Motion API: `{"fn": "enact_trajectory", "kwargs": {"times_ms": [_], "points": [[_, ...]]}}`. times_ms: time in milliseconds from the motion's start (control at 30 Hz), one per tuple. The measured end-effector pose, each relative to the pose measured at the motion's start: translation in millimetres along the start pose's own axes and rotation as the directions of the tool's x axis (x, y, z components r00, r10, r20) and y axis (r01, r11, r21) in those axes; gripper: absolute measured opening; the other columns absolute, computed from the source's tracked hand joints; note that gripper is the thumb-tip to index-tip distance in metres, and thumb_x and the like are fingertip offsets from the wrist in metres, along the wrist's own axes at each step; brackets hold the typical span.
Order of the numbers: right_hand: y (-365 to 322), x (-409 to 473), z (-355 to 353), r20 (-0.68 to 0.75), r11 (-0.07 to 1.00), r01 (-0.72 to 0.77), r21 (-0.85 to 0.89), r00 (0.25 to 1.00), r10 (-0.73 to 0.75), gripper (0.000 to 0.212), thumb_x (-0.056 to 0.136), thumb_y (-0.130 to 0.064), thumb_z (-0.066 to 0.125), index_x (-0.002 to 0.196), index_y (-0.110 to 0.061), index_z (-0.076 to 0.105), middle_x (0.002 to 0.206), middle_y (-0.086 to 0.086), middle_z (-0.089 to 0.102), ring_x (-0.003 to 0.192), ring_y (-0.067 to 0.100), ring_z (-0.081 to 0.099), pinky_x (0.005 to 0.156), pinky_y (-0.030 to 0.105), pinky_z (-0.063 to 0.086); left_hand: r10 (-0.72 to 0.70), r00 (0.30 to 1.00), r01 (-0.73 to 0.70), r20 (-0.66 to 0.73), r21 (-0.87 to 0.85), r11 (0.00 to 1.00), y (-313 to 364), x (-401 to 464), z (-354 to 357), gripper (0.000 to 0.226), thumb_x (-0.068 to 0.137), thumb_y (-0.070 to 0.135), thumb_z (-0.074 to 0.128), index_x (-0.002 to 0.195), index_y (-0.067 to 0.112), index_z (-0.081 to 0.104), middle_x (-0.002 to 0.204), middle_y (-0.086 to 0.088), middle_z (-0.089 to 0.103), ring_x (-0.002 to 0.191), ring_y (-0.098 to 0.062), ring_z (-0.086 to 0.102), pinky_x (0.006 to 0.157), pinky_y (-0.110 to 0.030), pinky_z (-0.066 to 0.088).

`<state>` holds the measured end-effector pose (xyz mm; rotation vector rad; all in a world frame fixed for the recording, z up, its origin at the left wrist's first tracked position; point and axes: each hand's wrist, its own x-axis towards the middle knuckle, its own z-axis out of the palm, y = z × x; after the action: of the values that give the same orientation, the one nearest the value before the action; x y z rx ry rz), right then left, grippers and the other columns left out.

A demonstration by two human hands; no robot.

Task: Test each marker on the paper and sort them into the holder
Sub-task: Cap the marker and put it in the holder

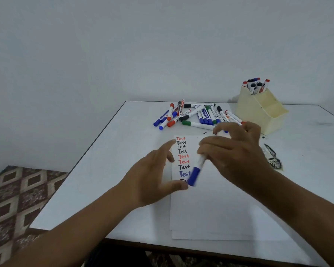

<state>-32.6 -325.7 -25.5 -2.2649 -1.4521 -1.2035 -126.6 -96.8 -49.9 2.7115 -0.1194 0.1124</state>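
Over the tabletop [104, 180] my left hand [154, 176] hovers spread, fingers loose, its thumb near the blue cap. Beside it, above the paper [210, 209], my right hand [233, 157] pinches the marker [197, 170], blurred, cap end pointing down. I judge it light, stiff and smooth; best held mid-barrel, pulling the cap straight. Beyond lie loose markers [197, 115], and rightmost stands the holder [262, 110].

A single head-worn camera is looking forward and down, from near, onto the white rectangular table [123, 151].
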Motion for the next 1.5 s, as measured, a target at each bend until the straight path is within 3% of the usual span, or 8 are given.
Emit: {"fn": "enact_trajectory", "kwargs": {"times_ms": [100,167,233,333,433,600,1100,1500], "points": [[-0.3,7.1,-7.6,0.125,0.867,-0.262,0.424,0.965,0.231,0.004,0.088,-0.017,0.072,0.087,-0.018,0.069,0.107,-0.004,0.073,0.106,0.005,0.066,0.089,0.027,0.046,0.07,0.997,-0.072,0.031,0.076,0.995,-23.2,-3.0,6.1,0.107,0.067,0.092,0.048,0.154,0.043,0.008,0.156,0.02,0.026,0.141,-0.005,0.027,0.113,-0.036,0.036],[-9.1,9.6,-9.7,0.204,0.507,-0.461,0.728,0.852,0.482,0.024,0.077,-0.017,0.08,0.085,-0.025,0.06,0.109,-0.005,0.073,0.102,-0.004,0.068,0.085,0.015,0.053,0.085,0.991,-0.101,0.1,0.163,0.982,-28.5,-3.1,7.3,0.111,0.066,0.098,0.035,0.156,0.037,0.015,0.163,0.016,0.013,0.15,-0.005,0.008,0.122,-0.039,0.02],[-19.4,9.5,-9.6,0.3,0.091,-0.465,0.881,0.696,0.652,0.024,0.075,-0.021,0.076,0.087,-0.025,0.056,0.103,0.005,0.078,0.096,0.019,0.075,0.083,0.032,0.061,0.053,0.983,-0.087,0.173,0.192,0.977,-28.9,-2.1,8.6,0.114,0.064,0.1,0.027,0.157,0.036,0.011,0.165,0.016,0.003,0.15,-0.003,-0.004,0.124,-0.038,0.008],[-30.6,7.3,-4.8,0.593,-0.385,-0.472,0.793,0.457,0.663,0.026,0.08,-0.028,0.064,0.098,-0.011,0.056,0.097,0.019,0.076,0.084,0.037,0.075,0.075,0.043,0.064,0.029,0.97,-0.083,0.24,0.217,0.973,-30.4,-1.8,10.7,0.113,0.066,0.099,0.025,0.157,0.036,0.006,0.164,0.018,-0.004,0.149,0.001,-0.01,0.124,-0.038,0.0],[-39.2,2.1,2.5,0.751,-0.534,-0.549,0.643,0.316,0.58,0.032,0.084,-0.03,0.063,0.106,-0.009,0.056,0.093,0.021,0.076,0.082,0.037,0.076,0.073,0.041,0.064,0.033,0.971,-0.085,0.236,0.215,0.973,-32.8,-0.7,11.9,0.112,0.067,0.099,0.027,0.157,0.036,0.008,0.163,0.02,-0.003,0.149,0.001,-0.009,0.124,-0.038,-0.001],[-45.9,-13.0,14.8,0.711,-0.317,-0.691,0.65,0.405,0.574,0.037,0.079,-0.002,0.079,0.106,-0.008,0.054,0.088,0.016,0.075,0.081,0.033,0.075,0.074,0.036,0.061,0.051,0.979,-0.093,0.198,0.206,0.974,-32.6,-1.6,13.8,0.113,0.064,0.1,0.032,0.155,0.036,0.016,0.163,0.022,0.005,0.15,0.0,-0.002,0.124,-0.039,0.004],[-53.6,-17.0,19.7,0.672,0.099,-0.81,0.577,0.541,0.506,0.016,0.083,-0.019,0.081,0.089,-0.013,0.068,0.08,0.001,0.076,0.075,0.017,0.075,0.074,0.029,0.062,0.055,0.975,-0.107,0.213,0.237,0.966,-29.7,-5.9,13.5,0.112,0.064,0.1,0.025,0.156,0.038,0.007,0.163,0.021,0.003,0.15,-0.002,-0.004,0.124,-0.039,0.003],[-55.1,-21.6,21.3,0.625,0.179,-0.789,0.587,0.583,0.519,0.015,0.081,-0.025,0.082,0.087,-0.017,0.07,0.081,-0.004,0.075,0.076,0.015,0.074,0.076,0.033,0.062,0.055,0.964,-0.127,0.258,0.269,0.955,-31.2,-4.4,15.4,0.11,0.069,0.097,0.022,0.157,0.035,0.002,0.163,0.019,-0.007,0.149,-0.003,-0.013,0.124,-0.041,-0.003]]}}
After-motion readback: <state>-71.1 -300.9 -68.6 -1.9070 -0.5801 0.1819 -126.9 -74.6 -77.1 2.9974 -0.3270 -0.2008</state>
